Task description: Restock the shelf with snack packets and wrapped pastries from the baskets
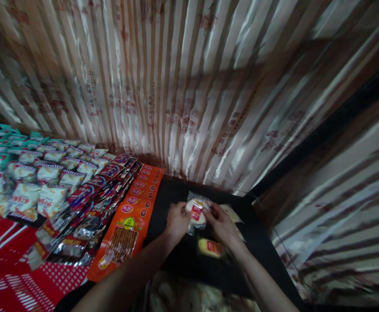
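Observation:
Both my hands hold one clear plastic snack packet (196,211) with a pale round cake and a red label inside. My left hand (177,221) grips its left edge with fingers curled. On the right edge, my right hand (221,223) pinches the packet. The packet hovers just over a black surface (176,260). A yellow packet with a red label (211,248) lies flat just below my right hand. A pale flat packet (232,212) lies behind my right hand, partly hidden.
A long orange packet strip (134,212) lies left of my hands. Further left are rows of silver-red packets (88,203), white packets (43,182) and teal ones (1,138). A striped shiny curtain (189,86) hangs behind. Red patterned material (7,260) fills the lower left.

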### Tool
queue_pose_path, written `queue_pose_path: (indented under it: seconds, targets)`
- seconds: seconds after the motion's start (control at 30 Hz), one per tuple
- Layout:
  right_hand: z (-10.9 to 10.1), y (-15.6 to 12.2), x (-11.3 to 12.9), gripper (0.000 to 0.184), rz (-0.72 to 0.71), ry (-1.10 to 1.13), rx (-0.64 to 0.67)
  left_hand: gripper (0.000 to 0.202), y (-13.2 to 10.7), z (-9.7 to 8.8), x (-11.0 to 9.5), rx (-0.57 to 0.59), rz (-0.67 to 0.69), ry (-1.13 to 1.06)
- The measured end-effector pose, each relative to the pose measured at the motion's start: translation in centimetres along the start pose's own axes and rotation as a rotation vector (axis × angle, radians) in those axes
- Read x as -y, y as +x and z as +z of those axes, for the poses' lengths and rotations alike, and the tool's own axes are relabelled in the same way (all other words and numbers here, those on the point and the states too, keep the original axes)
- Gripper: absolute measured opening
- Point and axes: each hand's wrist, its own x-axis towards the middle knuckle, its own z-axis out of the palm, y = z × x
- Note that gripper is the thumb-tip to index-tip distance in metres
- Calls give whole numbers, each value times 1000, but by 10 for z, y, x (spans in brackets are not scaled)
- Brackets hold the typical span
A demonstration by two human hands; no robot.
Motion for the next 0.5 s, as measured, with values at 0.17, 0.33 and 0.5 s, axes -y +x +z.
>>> queue_pose_path:
  seconds: [0.17,0.33,0.5]
  targets:
    - [32,66,-8,43,-66,-49,-14,36,43,-16,-15,-146,40,177]
    - [68,120,-22,38,-70,-44,-76,50,72,-19,-11,-248,78,302]
    - [90,153,-34,33,-70,-124,-138,47,89,-15,-1,-227,132,413]
